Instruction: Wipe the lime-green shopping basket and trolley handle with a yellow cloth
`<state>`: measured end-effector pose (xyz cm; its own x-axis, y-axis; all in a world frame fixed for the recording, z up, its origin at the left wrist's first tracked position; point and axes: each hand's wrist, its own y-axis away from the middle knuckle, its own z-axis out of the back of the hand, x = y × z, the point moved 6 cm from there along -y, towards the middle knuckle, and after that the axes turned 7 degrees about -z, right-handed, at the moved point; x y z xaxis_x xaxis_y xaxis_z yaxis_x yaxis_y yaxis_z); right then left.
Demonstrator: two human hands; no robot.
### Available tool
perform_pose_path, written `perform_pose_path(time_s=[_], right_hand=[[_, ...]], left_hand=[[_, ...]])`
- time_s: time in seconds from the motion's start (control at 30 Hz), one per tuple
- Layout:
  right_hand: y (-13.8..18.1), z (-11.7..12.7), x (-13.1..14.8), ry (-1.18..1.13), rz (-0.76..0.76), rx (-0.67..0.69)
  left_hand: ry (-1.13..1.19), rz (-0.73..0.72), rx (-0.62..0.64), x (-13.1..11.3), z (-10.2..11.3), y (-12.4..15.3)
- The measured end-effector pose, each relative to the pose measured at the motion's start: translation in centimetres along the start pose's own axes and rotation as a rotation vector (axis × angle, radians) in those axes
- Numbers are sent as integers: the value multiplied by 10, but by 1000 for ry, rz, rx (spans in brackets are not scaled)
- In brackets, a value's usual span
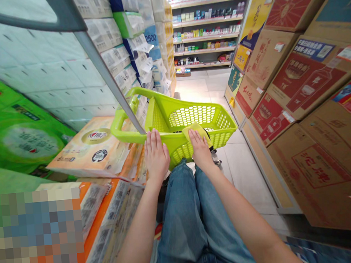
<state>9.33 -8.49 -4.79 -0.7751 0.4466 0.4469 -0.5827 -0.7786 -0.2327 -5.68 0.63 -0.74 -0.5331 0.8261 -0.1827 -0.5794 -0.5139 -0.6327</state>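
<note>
A lime-green shopping basket (199,117) on small wheels stands in front of my knees, with a grey pull handle (105,72) rising from its left side. My left hand (157,155) lies against the near side of the basket by the foot of the handle, its fingers stretched out and holding nothing. My right hand (200,147) presses a yellow cloth (196,128) onto the basket's near rim, farther to the right. The cloth is partly hidden under my fingers. The inside of the basket shows no goods.
Cardboard cartons (319,155) are stacked along the right. Packs of tissue paper (90,145) and a green package (28,136) stand on the left. Shelves of small boxes and bottles (210,33) cross the far end. Pale floor tiles (246,170) run between them.
</note>
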Motion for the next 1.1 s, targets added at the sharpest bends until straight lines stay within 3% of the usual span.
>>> perform_pose_path(time_s=[0.1, 0.2, 0.3, 0.43, 0.53, 0.67, 0.97, 1.1], right_hand=[[1, 3, -20, 5, -61, -10], [-2, 4, -13, -24, -133, -14], [-7, 1, 25, -61, -112, 35], [-11, 0, 91, -143, 102, 112], [-10, 2, 106, -173, 160, 110], [-7, 0, 82, -146, 153, 99], [-3, 3, -16, -12, -31, 4], [-4, 6, -24, 4, -132, 9]], left_hand=[[-4, -3, -3, -1, 1, 0], [12, 4, -2, -1, 1, -1], [36, 15, -3, 0, 1, -1], [1, 16, 21, 2, 1, -1], [-20, 14, 27, 2, 1, -1], [-14, 0, -2, 0, 2, -1], [7, 5, -8, -1, 2, 1], [17, 8, -5, 0, 1, 0]])
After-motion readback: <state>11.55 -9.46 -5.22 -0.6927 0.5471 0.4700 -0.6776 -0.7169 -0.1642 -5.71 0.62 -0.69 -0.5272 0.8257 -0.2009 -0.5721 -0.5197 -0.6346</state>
